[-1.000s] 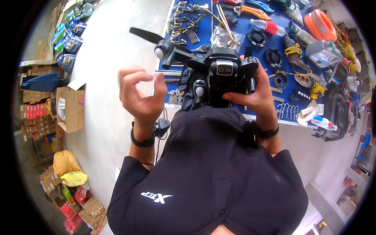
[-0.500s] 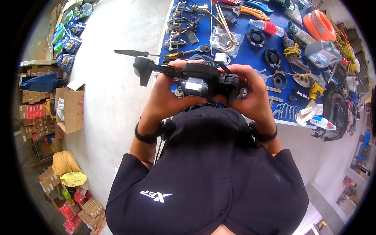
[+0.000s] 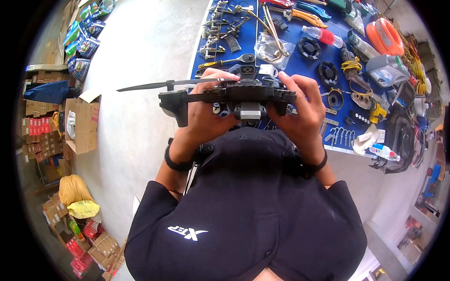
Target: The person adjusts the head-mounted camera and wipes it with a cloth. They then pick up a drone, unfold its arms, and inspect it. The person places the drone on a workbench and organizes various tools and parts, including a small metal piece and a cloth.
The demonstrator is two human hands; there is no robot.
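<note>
Blue surface [image 3: 297,66] past the left grip [image 3: 204,105] and right grip [image 3: 304,103]. Just beyond left grip: ratchet wrench [image 3: 227,61], then small metal fixtures [image 3: 215,28]. Beyond, between grips: clear plastic bag [image 3: 267,52]. White block [image 3: 268,70] near right grip's fingertips. Right of right grip: black rings [image 3: 301,48], silver hooks [image 3: 344,137] nearer the body. Farther right: grey jug [image 3: 386,72], orange coil [image 3: 375,36].

The sole head view, a wide fisheye, looks down from close above the fingers [image 3: 307,85], reaching the blue table [image 3: 301,68] beyond.
</note>
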